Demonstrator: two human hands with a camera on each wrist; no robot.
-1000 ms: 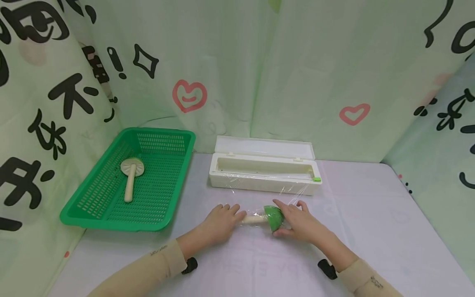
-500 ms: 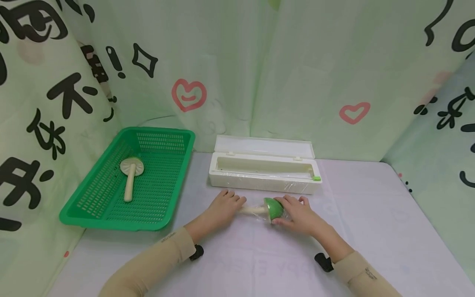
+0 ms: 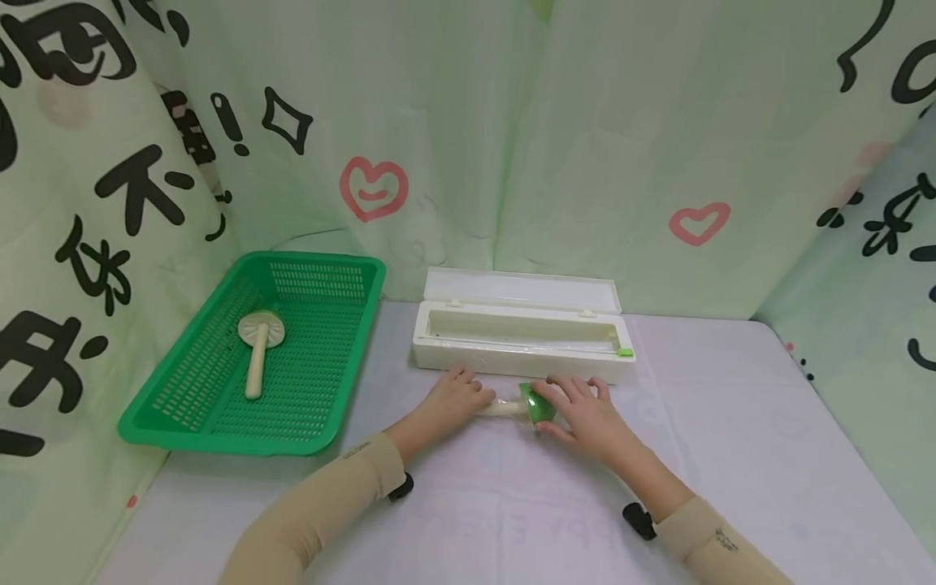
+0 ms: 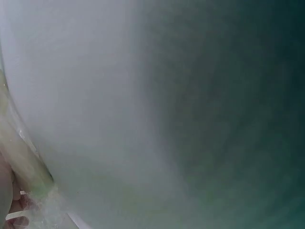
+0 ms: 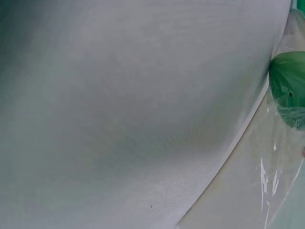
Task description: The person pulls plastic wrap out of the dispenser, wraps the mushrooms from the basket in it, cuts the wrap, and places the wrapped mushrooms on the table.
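Observation:
A toy mushroom with a green cap and a pale stem (image 3: 504, 409) lies sideways in front of the white box, wrapped in clear cling film (image 5: 267, 186). My left hand (image 3: 455, 402) holds the end of the stem, its fingertips curled over it. On the other side, my right hand (image 3: 588, 414) grips the cap (image 3: 539, 404) between thumb and fingers. The right wrist view shows the green cap (image 5: 288, 90) under wrinkled film at the right edge. Along the left edge of the left wrist view runs the film-covered stem (image 4: 21, 160).
Behind the hands stands a white cling film dispenser (image 3: 512, 359), its lid up and a small green slider (image 3: 625, 353) at its right end. A green basket (image 3: 366, 349) at the left holds another toy mushroom (image 3: 256, 357), cap underside showing. Printed curtains (image 3: 600, 162) surround the table.
Both hands have moved forward with the mushroom, toward the dispenser. The cap has turned, and the film stretch between mushroom and dispenser has become shorter. My left hand has shifted slightly right.

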